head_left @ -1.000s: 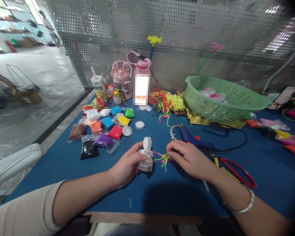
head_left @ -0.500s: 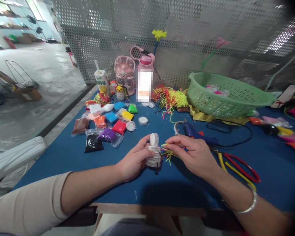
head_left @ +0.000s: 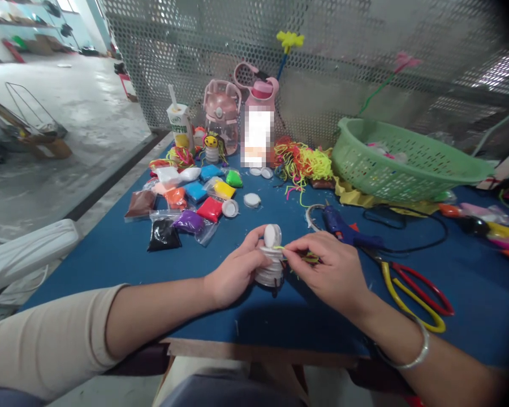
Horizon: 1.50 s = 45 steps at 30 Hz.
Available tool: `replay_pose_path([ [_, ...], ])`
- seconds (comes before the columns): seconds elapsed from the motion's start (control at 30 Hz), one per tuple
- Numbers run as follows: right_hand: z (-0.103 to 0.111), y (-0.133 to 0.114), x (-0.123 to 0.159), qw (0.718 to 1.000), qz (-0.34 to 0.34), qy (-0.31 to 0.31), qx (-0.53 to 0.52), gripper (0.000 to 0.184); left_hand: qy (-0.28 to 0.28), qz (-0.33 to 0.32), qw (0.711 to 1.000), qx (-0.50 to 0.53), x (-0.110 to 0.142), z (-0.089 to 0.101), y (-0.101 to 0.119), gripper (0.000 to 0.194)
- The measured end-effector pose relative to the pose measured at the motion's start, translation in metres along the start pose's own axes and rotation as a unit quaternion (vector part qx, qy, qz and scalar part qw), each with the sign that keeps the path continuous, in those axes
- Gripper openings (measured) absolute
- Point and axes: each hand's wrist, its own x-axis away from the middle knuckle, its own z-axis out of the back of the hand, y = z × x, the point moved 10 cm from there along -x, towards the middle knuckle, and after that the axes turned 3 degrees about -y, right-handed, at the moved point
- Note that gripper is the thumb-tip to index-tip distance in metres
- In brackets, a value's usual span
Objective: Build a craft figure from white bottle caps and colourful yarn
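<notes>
My left hand (head_left: 231, 277) is closed around a small stack of white bottle caps (head_left: 271, 272), topped by another white cap (head_left: 272, 235) standing on edge. A short dark piece hangs on the stack's lower right side. Between thumb and forefinger, my right hand (head_left: 333, 271) pinches yellow-green cord (head_left: 279, 247), its end at the joint between the upright cap and the stack. More coloured strands trail under my right fingers, partly hidden. Whether the cord is fixed to the caps I cannot tell.
Bags of coloured clay (head_left: 189, 221) and loose white caps (head_left: 251, 200) lie beyond my left hand. A blue glue gun (head_left: 341, 226) and red-and-yellow-handled scissors or pliers (head_left: 413, 294) lie to the right. Behind are a cord heap (head_left: 309, 164), a green basket (head_left: 407, 169) and bottles (head_left: 221, 116).
My right hand has brought the cord left, up against the caps below the upright one. My left hand still grips the stack. The whole view has shifted slightly.
</notes>
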Motion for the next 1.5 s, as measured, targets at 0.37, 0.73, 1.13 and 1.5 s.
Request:
replay_pose_path([
  [0.37, 0.001, -0.008, 0.000, 1.000, 0.013, -0.001, 0.004, 0.007, 0.001, -0.016, 0.999, -0.028, 0.002, -0.001, 0.003, 0.046],
  [0.73, -0.023, 0.031, 0.009, 0.962, -0.169, -0.084, -0.199, 0.017, -0.008, -0.003, 1.000, -0.001, -0.001, 0.001, -0.004, 0.054],
  [1.13, -0.020, 0.035, 0.010, 0.957, -0.196, -0.085, -0.197, 0.014, 0.022, 0.021, 1.000, 0.006, 0.000, 0.002, -0.005, 0.054],
  [1.5, -0.011, 0.022, 0.005, 0.988, -0.104, -0.055, -0.096, 0.009, -0.005, 0.008, 1.000, -0.010, 0.000, 0.000, -0.004, 0.054],
])
